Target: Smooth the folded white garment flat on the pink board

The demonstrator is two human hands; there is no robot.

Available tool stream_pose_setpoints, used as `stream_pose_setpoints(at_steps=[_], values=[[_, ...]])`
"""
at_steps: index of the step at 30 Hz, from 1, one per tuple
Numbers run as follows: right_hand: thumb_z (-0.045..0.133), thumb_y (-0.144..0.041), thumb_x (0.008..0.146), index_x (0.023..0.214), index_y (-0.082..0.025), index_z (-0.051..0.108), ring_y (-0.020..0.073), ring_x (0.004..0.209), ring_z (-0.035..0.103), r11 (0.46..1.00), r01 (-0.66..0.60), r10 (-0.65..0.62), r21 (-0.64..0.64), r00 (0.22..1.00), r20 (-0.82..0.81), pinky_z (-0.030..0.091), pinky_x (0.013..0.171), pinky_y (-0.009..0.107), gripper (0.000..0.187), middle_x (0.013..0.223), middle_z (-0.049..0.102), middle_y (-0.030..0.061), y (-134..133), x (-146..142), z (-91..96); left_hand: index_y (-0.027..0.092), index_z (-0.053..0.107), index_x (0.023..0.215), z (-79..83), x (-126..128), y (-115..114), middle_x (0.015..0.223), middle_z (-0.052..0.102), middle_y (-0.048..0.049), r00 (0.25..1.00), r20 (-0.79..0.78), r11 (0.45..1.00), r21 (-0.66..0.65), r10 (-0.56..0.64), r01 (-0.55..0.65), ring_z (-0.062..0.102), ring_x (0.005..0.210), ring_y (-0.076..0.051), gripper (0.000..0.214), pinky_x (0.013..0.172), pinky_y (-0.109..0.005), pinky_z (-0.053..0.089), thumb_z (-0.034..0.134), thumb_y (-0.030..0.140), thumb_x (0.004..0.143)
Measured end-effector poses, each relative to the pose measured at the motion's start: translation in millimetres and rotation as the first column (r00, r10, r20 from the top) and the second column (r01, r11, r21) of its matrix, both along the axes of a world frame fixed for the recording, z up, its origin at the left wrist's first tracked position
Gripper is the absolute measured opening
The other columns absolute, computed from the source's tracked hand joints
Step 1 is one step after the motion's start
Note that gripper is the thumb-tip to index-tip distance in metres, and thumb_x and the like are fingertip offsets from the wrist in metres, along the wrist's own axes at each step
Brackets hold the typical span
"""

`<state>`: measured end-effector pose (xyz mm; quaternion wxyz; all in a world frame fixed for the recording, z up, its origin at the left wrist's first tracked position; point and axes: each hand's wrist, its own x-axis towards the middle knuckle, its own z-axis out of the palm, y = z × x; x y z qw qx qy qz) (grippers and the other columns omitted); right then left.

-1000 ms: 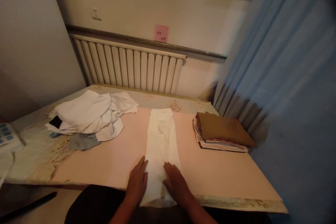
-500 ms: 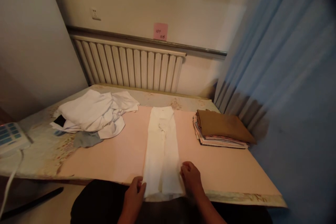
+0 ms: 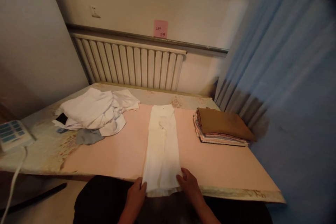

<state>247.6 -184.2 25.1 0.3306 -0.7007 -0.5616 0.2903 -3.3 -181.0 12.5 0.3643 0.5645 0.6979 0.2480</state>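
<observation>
A long white garment (image 3: 162, 147), folded into a narrow strip, lies lengthwise down the middle of a pink board (image 3: 215, 161) on the table. My left hand (image 3: 136, 192) pinches the near left corner of its hem at the table's front edge. My right hand (image 3: 189, 183) grips the near right corner of the same hem. Both hands have their fingers closed on the cloth.
A heap of white clothes (image 3: 94, 112) with a grey piece (image 3: 88, 136) lies at the left. A folded stack topped by brown cloth (image 3: 223, 126) sits at the right. A white and blue device (image 3: 12, 134) with a cord is far left. Radiator behind, blue curtain right.
My hands went from lying flat on the garment to its two near corners at the hem, then slid slightly closer to me. The garment lies smoother.
</observation>
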Motion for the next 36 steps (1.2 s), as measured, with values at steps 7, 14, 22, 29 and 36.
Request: stream_pose_setpoints(at_steps=[7, 14, 22, 29, 36], values=[[0.047, -0.024, 0.076, 0.097, -0.021, 0.066, 0.0214, 0.069, 0.070, 0.991, 0.132, -0.135, -0.033, 0.988, -0.077, 0.053, 0.064, 0.030, 0.028, 0.072, 0.072, 0.0029, -10, 9, -8.4, 0.018, 0.061, 0.091, 0.2, -1, -1, 0.065, 0.063, 0.0006, 0.967, 0.201, 0.980, -0.156, 0.156, -0.125, 0.063, 0.058, -0.018, 0.029, 0.056, -0.026, 0.050, 0.033, 0.025, 0.087], [0.048, -0.021, 0.077, 0.102, -0.023, 0.067, 0.0204, 0.068, 0.069, 0.997, 0.076, -0.077, 0.007, 0.988, 0.133, 0.052, 0.064, 0.029, 0.031, 0.067, 0.068, -0.0005, -18, 17, -6.7, 0.020, 0.059, 0.079, -7.7, -6, -7, 0.069, 0.066, 0.0001, 0.990, 0.109, 0.995, -0.051, 0.088, -0.083, 0.065, 0.070, -0.018, 0.020, 0.066, -0.026, 0.049, 0.040, 0.027, 0.085], [0.035, -0.028, 0.094, 0.126, -0.013, 0.060, 0.0252, 0.121, 0.058, 0.925, -0.134, -0.020, 0.355, 0.917, 0.398, 0.046, 0.105, 0.044, 0.044, 0.130, 0.062, 0.0149, 31, 15, 1.2, 0.023, 0.058, 0.094, 6.0, -11, -2, 0.087, 0.072, -0.0024, 0.997, -0.083, 0.999, 0.052, -0.002, 0.007, 0.068, 0.087, -0.019, 0.018, 0.074, -0.025, 0.047, 0.042, 0.030, 0.091], [0.044, -0.027, 0.095, 0.136, -0.013, 0.052, 0.0270, 0.141, 0.036, 0.836, -0.455, 0.184, 0.308, 0.760, 0.623, 0.034, 0.114, 0.051, 0.044, 0.146, 0.047, 0.0155, 76, -6, -14.6, 0.019, 0.057, 0.109, 41.5, -7, 28, 0.103, 0.073, -0.0095, 0.961, -0.255, 0.994, -0.024, -0.105, 0.102, 0.067, 0.101, -0.022, 0.026, 0.081, -0.029, 0.046, 0.038, 0.032, 0.096], [0.048, -0.027, 0.095, 0.137, -0.014, 0.051, 0.0276, 0.143, 0.032, 0.841, -0.458, 0.184, 0.289, 0.744, 0.643, 0.029, 0.116, 0.052, 0.045, 0.148, 0.044, 0.0146, 72, -7, -18.4, 0.019, 0.057, 0.096, 58.9, 7, 50, 0.096, 0.072, -0.0118, 0.897, -0.403, 0.984, -0.087, -0.180, 0.159, 0.067, 0.094, -0.026, 0.029, 0.076, -0.033, 0.044, 0.036, 0.039, 0.097]])
